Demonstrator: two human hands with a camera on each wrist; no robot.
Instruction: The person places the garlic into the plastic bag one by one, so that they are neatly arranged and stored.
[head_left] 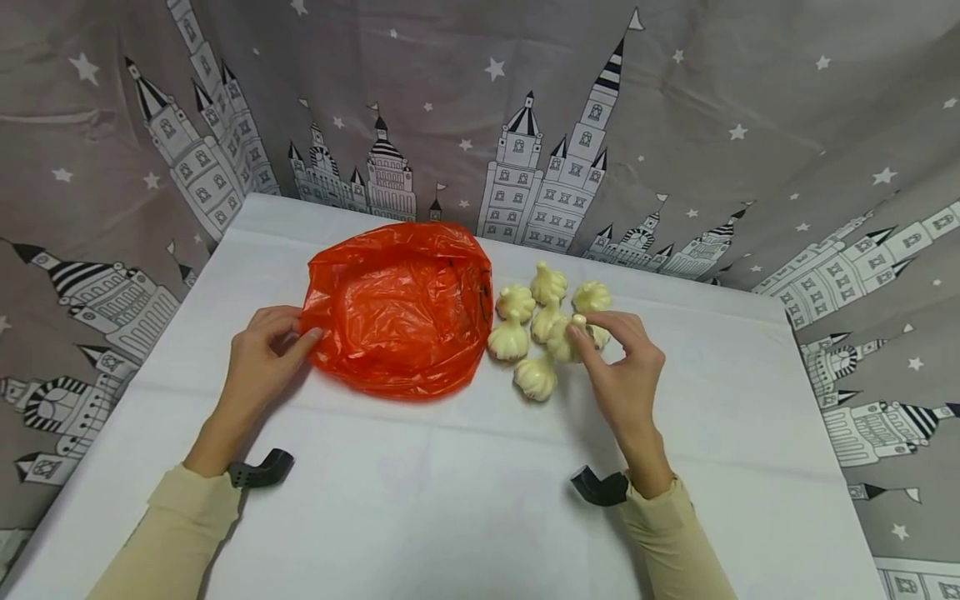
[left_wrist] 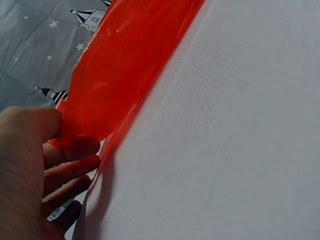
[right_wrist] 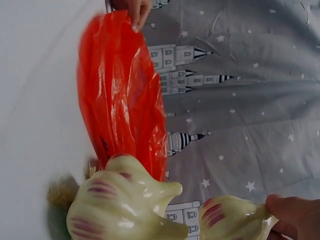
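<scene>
An orange-red plastic bag (head_left: 390, 312) lies with its mouth spread on the white table. At its left edge my left hand (head_left: 258, 358) pinches the rim between thumb and fingers; the left wrist view shows the thumb and index finger on the red film (left_wrist: 115, 65). My right hand (head_left: 626, 371) pinches a garlic bulb (head_left: 562, 340) by its stem, over the right part of a group of several pale bulbs (head_left: 535, 379) beside the bag. In the right wrist view the pinched bulb (right_wrist: 232, 217) is at the bottom right, with other bulbs (right_wrist: 117, 205) left of it.
The white table (head_left: 420, 500) has its far edge behind the bag and bulbs. A grey cloth (head_left: 450, 83) printed with castles and stars hangs behind and around it. Black wrist devices (head_left: 262, 469) sit at both wrists.
</scene>
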